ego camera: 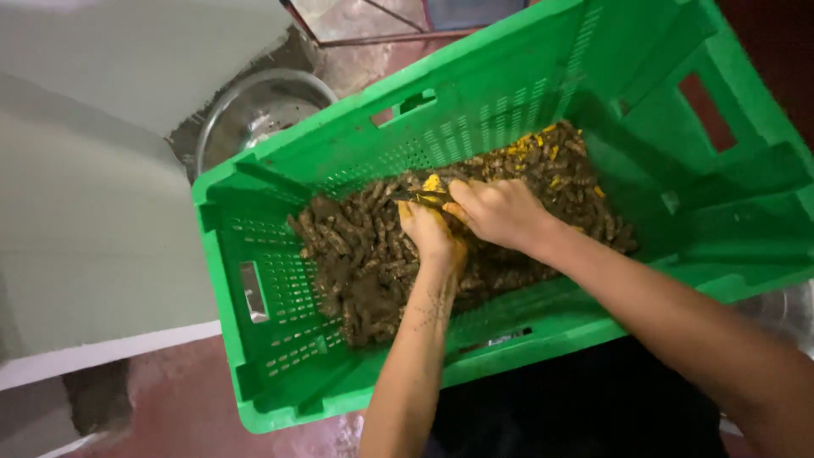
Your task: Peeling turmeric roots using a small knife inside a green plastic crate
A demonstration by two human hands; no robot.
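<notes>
**A:** Your hands meet over one small yellow root piece (432,185), just above the middle of the frame. It sits at the top of the brown heap, near the far wall of the crate.

**B:** How do your fingers stand?

**A:** Your left hand (432,233) has its fingers closed around the lower end of that piece, stained yellow. Your right hand (500,212) lies just beside it, fingers curled down onto the same piece; whether they pinch it or a small tool, you cannot tell from here.

**B:** And the heap?

**A:** The pile of muddy roots (373,263) fills the low corner of the tilted green plastic crate (280,373), from centre left across to centre right. Most of it is dark and earth-coated. A patch of bright yellow broken bits (543,148) shows at the upper right of the pile.

**B:** So how far along are you?

**A:** By my judgement, early: only that small yellow patch looks worked, and the greater brown mass looks untouched.

**B:** Anything around the crate?

**A:** A metal bowl (254,114) sits behind it at upper left, beside a pale grey wall (85,187). The reddish floor (170,399) shows at lower left.
</notes>
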